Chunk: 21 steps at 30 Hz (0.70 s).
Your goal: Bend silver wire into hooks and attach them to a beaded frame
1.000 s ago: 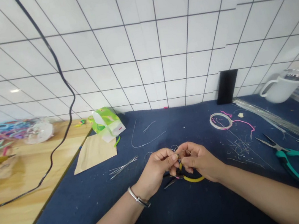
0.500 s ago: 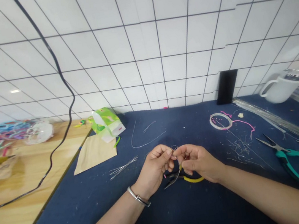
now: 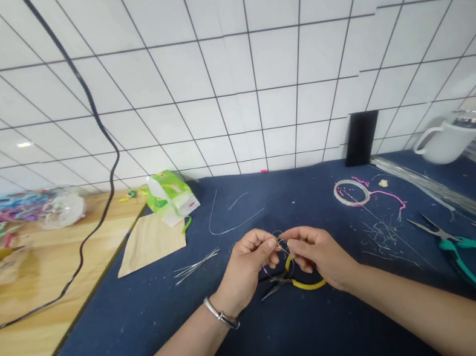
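My left hand [image 3: 255,259], with a silver bangle at its wrist, pinches a thin wire [image 3: 283,247] between thumb and forefinger. Close on its right, my right hand [image 3: 316,253] has its thumb and forefinger closed on the same looped wire. The wire's fine shape is too small to make out. Beneath the hands, yellow-handled pliers [image 3: 308,284] lie on the dark blue cloth, partly hidden by my right hand. Some thin straight wires [image 3: 197,266] lie left of my left hand.
Teal-handled pliers [image 3: 466,248], wire scraps [image 3: 384,235] and a round dish with pink beads [image 3: 351,193] are on the right. Farther back stand a white mug [image 3: 448,142] and a black object [image 3: 361,138]. A green tissue pack [image 3: 170,194] lies back left.
My right hand's fingers have shifted and curled slightly at the wire, showing more of the yellow pliers' handle. My left hand has stayed almost in place.
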Tool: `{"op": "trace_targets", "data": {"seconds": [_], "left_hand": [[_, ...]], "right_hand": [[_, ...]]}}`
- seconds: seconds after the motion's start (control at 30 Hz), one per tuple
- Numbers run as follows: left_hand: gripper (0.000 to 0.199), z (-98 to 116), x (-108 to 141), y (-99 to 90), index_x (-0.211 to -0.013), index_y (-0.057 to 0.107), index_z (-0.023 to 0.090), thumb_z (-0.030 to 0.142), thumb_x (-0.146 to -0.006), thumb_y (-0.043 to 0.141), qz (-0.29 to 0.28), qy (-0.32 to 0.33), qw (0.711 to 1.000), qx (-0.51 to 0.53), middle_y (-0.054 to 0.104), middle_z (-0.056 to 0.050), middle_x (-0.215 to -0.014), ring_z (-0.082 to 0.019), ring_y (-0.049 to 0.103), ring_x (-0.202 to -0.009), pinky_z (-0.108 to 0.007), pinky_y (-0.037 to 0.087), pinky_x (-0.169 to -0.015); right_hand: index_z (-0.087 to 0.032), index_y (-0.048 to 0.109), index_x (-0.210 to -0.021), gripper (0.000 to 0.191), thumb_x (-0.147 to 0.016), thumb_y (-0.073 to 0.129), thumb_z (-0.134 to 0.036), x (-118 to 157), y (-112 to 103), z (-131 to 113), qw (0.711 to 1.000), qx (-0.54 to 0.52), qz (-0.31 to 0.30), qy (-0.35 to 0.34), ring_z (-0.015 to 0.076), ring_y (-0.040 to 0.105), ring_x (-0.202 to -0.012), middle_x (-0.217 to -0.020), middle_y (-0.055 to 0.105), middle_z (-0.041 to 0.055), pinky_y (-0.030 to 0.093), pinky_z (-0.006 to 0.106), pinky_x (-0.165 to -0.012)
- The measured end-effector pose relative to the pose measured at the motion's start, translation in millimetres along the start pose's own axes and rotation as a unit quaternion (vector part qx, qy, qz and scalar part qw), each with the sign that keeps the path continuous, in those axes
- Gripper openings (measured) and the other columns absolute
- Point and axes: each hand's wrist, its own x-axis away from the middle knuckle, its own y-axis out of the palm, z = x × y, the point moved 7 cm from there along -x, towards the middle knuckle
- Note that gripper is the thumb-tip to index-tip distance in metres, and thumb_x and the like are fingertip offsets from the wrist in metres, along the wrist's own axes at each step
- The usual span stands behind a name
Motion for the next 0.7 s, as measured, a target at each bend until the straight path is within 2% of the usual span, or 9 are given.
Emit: {"op": "trace_targets", "data": {"seconds": [0.23,0.47,0.7], "left_hand": [[0.016,0.5,0.6,-1.3,-0.077,0.058,0.014,0.03,-0.078,0.06,0.008,0.015,0.999,-0.038,0.057,0.0,-0.062,-0.009,0.049,-0.054,-0.02,0.039,-0.053],[0.016,2.1,2.4,0.5,-0.079,0.057,0.015,0.031,-0.081,0.056,0.003,0.028,0.995,-0.098,0.055,0.0,-0.061,-0.01,0.049,-0.056,-0.021,0.039,-0.053],[0.012,20.3,7.8,6.8,-0.076,0.059,0.015,0.026,-0.081,0.057,-0.029,0.127,0.971,-0.202,0.055,-0.003,-0.077,-0.013,0.05,-0.071,-0.025,0.041,-0.067]], "right_hand": [[-0.017,0.056,-0.082,0.021,-0.078,0.055,-0.038,-0.1,-5.8,-9.9,0.994,0.097,0.026,-0.04,0.0051,0.039,-0.046,-0.059,0.046,-0.0052,0.032,0.019,-0.042],[-0.018,0.056,-0.074,0.011,-0.077,0.055,-0.028,4.6,-2.7,-23.9,0.96,0.259,0.044,-0.097,0.0075,0.043,-0.056,-0.063,0.051,-0.0037,0.035,0.021,-0.052],[-0.019,0.059,-0.072,0.013,-0.078,0.052,-0.028,4.0,2.8,-23.0,0.949,0.304,0.009,-0.078,0.008,0.041,-0.055,-0.061,0.051,-0.0034,0.033,0.021,-0.051]]}}
